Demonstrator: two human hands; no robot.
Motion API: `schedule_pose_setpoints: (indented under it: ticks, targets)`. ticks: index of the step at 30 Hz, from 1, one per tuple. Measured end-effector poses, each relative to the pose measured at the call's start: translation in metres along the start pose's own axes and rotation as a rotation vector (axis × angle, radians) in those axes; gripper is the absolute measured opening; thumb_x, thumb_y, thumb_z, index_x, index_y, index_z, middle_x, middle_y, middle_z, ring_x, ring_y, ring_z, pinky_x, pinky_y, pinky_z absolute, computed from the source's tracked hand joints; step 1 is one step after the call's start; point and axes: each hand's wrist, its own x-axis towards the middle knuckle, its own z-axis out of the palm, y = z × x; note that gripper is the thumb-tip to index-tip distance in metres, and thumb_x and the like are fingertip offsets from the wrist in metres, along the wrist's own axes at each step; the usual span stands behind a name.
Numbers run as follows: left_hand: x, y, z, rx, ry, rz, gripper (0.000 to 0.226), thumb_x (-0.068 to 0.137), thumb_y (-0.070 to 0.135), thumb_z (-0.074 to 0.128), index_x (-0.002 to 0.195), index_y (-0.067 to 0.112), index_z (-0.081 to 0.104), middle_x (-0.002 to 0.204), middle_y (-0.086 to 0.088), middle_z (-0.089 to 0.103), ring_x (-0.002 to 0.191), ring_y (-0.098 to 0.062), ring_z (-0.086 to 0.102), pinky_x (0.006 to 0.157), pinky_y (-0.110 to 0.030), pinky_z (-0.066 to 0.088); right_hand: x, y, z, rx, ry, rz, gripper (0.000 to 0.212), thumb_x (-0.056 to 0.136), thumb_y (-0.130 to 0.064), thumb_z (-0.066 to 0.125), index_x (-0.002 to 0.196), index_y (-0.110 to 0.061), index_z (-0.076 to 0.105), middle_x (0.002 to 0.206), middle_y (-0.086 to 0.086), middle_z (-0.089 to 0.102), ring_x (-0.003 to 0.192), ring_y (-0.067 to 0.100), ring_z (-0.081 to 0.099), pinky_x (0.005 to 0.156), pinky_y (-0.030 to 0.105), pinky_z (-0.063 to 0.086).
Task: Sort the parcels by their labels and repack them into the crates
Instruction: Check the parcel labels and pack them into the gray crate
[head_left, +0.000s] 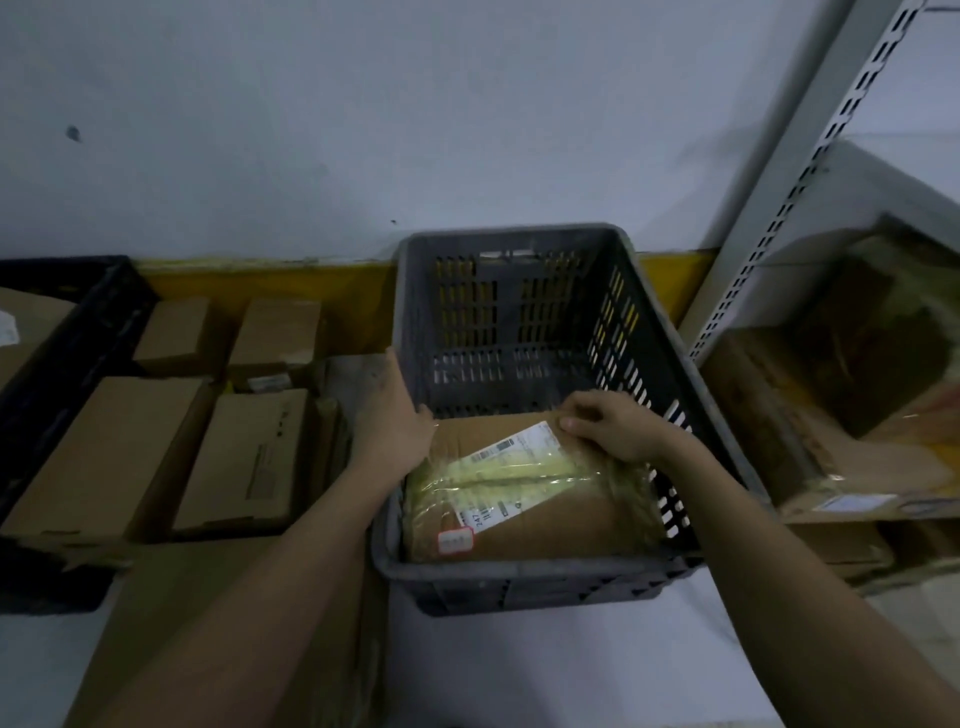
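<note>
A grey slotted crate (519, 569) stands on the floor against the wall. Inside it lies a brown cardboard parcel (561, 525), wrapped in clear tape, with a white label (511, 460) across its top and a small red-edged sticker (455, 540) at its near left corner. My left hand (395, 415) grips the parcel's far left corner, over the crate's left wall. My right hand (610, 426) presses on the parcel's far right edge, fingers bent over the label's end. Both hands hold this parcel.
Left of the crate, several brown boxes (109, 452) lie on the floor, beside a black crate (62, 358) holding more cardboard. A flattened cardboard sheet (218, 639) lies under my left arm. A metal shelf upright (810, 156) and shelved parcels (852, 415) stand to the right.
</note>
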Motion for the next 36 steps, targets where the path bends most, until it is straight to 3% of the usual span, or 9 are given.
schedule_pose_setpoints:
  ticks: [3,6,10,14,21,25,29,33,36]
  targets:
    - [0.0,-0.001,0.001,0.019,0.01,0.032,0.085,0.085,0.014,0.06,0.151,0.037,0.013,0.138,-0.008,0.055,0.113,-0.029,0.06,0.088,-0.05,0.055,0.002,-0.002,-0.009,0.055,-0.054,-0.025,0.016,0.103,-0.027,0.053,0.093,-0.035,0.062,0.096,-0.01,0.064,0.094,0.015,0.062,0.081,0.031,0.045]
    - [0.003,-0.003,0.003,0.074,0.037,0.048,0.086,0.081,0.019,0.061,0.149,0.038,0.012,0.138,-0.008,0.052,0.113,-0.03,0.059,0.086,-0.05,0.056,0.008,-0.004,-0.006,0.027,-0.069,0.009,0.015,0.104,-0.031,0.049,0.107,-0.028,0.064,0.104,-0.005,0.063,0.102,0.018,0.06,0.089,0.033,0.046]
    - [0.003,-0.002,0.004,0.091,0.028,0.035,0.086,0.087,0.016,0.061,0.153,0.035,0.009,0.135,-0.01,0.055,0.102,-0.026,0.063,0.082,-0.046,0.057,0.007,-0.005,0.01,-0.117,0.002,0.068,0.03,0.107,-0.041,0.034,0.126,-0.027,0.054,0.111,-0.004,0.045,0.118,0.028,0.039,0.094,0.038,0.031]
    - [-0.003,0.001,0.003,0.124,0.02,-0.011,0.091,0.093,0.015,0.058,0.158,0.023,-0.004,0.139,-0.011,0.053,0.107,-0.029,0.061,0.085,-0.043,0.055,0.006,-0.006,0.013,-0.141,0.002,0.082,0.033,0.107,-0.043,0.03,0.128,-0.028,0.051,0.112,-0.002,0.044,0.12,0.03,0.037,0.092,0.039,0.03]
    - [-0.007,0.007,-0.002,0.034,0.012,-0.019,0.088,0.094,0.027,0.059,0.158,0.023,-0.001,0.151,-0.008,0.043,0.12,-0.029,0.056,0.091,-0.037,0.05,-0.002,-0.02,0.017,-0.302,0.076,0.115,0.044,0.108,-0.042,0.022,0.139,-0.025,0.048,0.136,0.006,0.05,0.125,0.029,0.04,0.095,0.035,0.031]
    - [-0.008,0.01,-0.009,-0.085,-0.019,-0.06,0.084,0.095,0.038,0.057,0.158,0.027,0.002,0.16,-0.004,0.03,0.133,-0.026,0.046,0.1,-0.035,0.043,-0.006,-0.033,0.015,-0.381,0.084,0.217,0.045,0.106,-0.048,0.024,0.142,-0.029,0.043,0.145,0.007,0.04,0.134,0.034,0.033,0.108,0.054,0.034]
    - [-0.012,0.012,-0.027,-0.213,-0.151,-0.093,0.073,0.102,0.048,0.043,0.159,0.027,0.003,0.165,0.002,0.014,0.149,-0.025,0.022,0.119,-0.041,0.023,-0.008,-0.057,0.007,-0.338,0.302,0.139,0.04,0.103,-0.045,0.036,0.13,-0.023,0.055,0.128,0.007,0.056,0.114,0.027,0.053,0.095,0.047,0.049]
    - [-0.019,0.002,-0.058,0.065,-0.107,-0.021,0.065,0.1,0.061,0.029,0.156,0.029,0.024,0.162,-0.005,0.024,0.148,-0.032,0.021,0.118,-0.051,0.024,-0.014,-0.097,-0.009,-0.228,0.348,0.043,0.031,0.102,-0.042,0.042,0.113,-0.021,0.062,0.1,0.001,0.067,0.085,0.02,0.063,0.071,0.036,0.053]
    - [-0.024,-0.005,-0.092,0.227,-0.082,0.052,0.058,0.1,0.061,0.029,0.147,0.03,0.042,0.154,-0.007,0.031,0.143,-0.034,0.023,0.113,-0.05,0.026,-0.019,-0.133,-0.011,-0.25,0.358,0.015,0.032,0.101,-0.047,0.042,0.103,-0.023,0.063,0.086,-0.004,0.067,0.076,0.018,0.063,0.072,0.039,0.057]
